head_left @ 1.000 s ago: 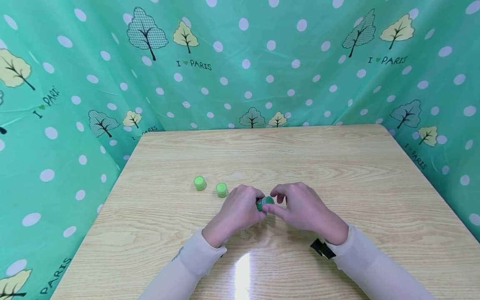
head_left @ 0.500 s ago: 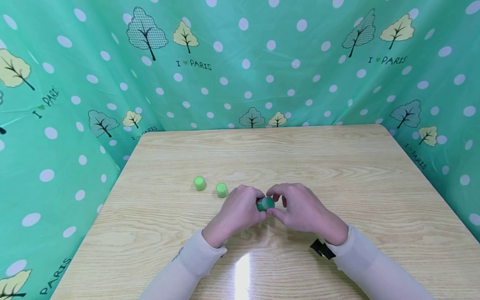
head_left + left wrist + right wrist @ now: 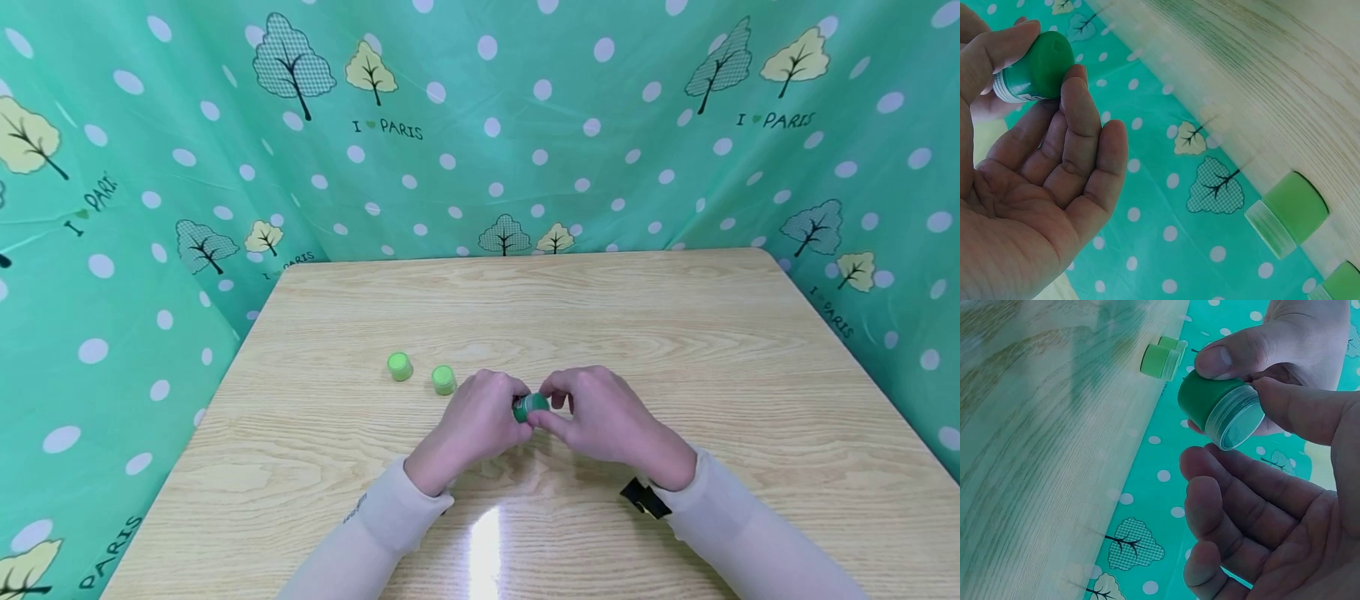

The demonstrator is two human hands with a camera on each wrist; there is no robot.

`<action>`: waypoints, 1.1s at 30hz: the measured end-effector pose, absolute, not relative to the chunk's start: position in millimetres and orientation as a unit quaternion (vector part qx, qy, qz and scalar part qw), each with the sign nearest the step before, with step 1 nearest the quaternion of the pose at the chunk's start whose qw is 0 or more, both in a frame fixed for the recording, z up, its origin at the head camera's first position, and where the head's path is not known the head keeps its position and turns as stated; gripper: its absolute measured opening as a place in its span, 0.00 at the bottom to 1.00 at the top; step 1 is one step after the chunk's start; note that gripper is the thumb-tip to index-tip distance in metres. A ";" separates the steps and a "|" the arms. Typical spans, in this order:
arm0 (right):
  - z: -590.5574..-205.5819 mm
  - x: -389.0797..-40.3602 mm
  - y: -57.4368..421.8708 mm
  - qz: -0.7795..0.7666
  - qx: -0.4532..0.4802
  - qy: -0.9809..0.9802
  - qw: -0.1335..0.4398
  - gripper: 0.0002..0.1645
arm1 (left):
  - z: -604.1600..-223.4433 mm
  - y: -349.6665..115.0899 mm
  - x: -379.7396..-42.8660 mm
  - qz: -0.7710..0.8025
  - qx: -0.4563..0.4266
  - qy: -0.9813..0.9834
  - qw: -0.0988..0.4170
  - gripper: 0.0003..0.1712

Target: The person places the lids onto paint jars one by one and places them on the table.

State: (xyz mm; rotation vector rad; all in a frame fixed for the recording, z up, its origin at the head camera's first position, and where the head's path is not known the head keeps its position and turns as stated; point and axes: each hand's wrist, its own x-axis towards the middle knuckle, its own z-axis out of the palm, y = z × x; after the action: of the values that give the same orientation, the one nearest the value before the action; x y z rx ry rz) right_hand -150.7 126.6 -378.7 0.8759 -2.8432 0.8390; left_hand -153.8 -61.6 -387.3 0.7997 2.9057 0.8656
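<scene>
My left hand (image 3: 483, 414) grips a small dark green paint jar (image 3: 532, 407) over the middle of the table. Its thumb and fingers wrap the jar's green body (image 3: 1054, 62) in the left wrist view. The jar is tilted, with its clear ribbed lid (image 3: 1232, 419) facing my right hand (image 3: 603, 417). That hand has its thumb on the lid's edge and a fingertip at the opposite edge, the other fingers bent below. Two light green jars, a nearer jar (image 3: 443, 380) and a farther jar (image 3: 400, 367), stand with lids on to the left of my hands.
The wooden table (image 3: 675, 317) has a light grain and a bright reflection near its front. A green polka-dot curtain (image 3: 540, 125) with printed trees hangs behind it and at both sides. A black strap (image 3: 647, 497) shows at my right wrist.
My right thumb and fingers came off the lid a little half a second ago and are back against it now. My left hand and the two light green jars have stayed put.
</scene>
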 end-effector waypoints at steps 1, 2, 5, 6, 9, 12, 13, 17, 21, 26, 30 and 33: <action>-378.8 -150.9 126.7 0.271 0.281 -0.920 0.025 0.11 | -387.3 -61.5 -153.8 0.276 0.255 0.927 0.003 0.16; -379.0 -151.1 126.8 0.270 0.280 -0.921 0.025 0.11 | -387.1 -61.4 -153.7 0.276 0.254 0.927 0.004 0.16; -379.4 -151.3 127.2 0.267 0.278 -0.923 0.023 0.12 | -387.2 -61.1 -153.7 0.275 0.253 0.928 0.007 0.16; -379.5 -151.4 127.3 0.265 0.277 -0.923 0.022 0.13 | -387.3 -61.0 -153.8 0.275 0.252 0.928 0.007 0.16; -379.9 -151.7 127.7 0.262 0.277 -0.924 0.020 0.15 | -387.8 -60.9 -153.8 0.274 0.253 0.928 0.007 0.16; -380.0 -151.7 127.9 0.260 0.274 -0.926 0.019 0.16 | -388.1 -60.9 -153.8 0.274 0.254 0.927 0.008 0.15; -379.9 -151.7 127.9 0.259 0.273 -0.926 0.018 0.17 | -388.2 -60.9 -153.8 0.274 0.254 0.927 0.008 0.15; -379.3 -151.8 128.2 0.257 0.269 -0.928 0.018 0.17 | -388.0 -60.8 -153.7 0.275 0.254 0.927 0.009 0.15; -379.1 -152.0 128.0 0.255 0.265 -0.930 0.016 0.18 | -387.7 -60.7 -153.5 0.272 0.256 0.928 0.004 0.15; -378.8 -152.0 127.5 0.258 0.263 -0.930 0.016 0.24 | -387.3 -60.6 -153.4 0.272 0.255 0.928 0.003 0.15; -378.4 -151.3 127.6 0.266 0.272 -0.925 0.025 0.23 | -387.0 -60.7 -153.5 0.275 0.251 0.928 0.007 0.15; -378.4 -151.1 127.7 0.271 0.283 -0.919 0.029 0.21 | -386.5 -60.6 -153.5 0.273 0.252 0.928 0.006 0.15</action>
State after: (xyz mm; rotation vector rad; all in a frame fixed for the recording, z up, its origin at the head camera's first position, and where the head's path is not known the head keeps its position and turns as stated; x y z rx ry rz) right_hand -151.1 127.7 -378.4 0.8743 -2.8365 0.8374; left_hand -153.5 -60.6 -386.5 0.7887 2.9063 0.8537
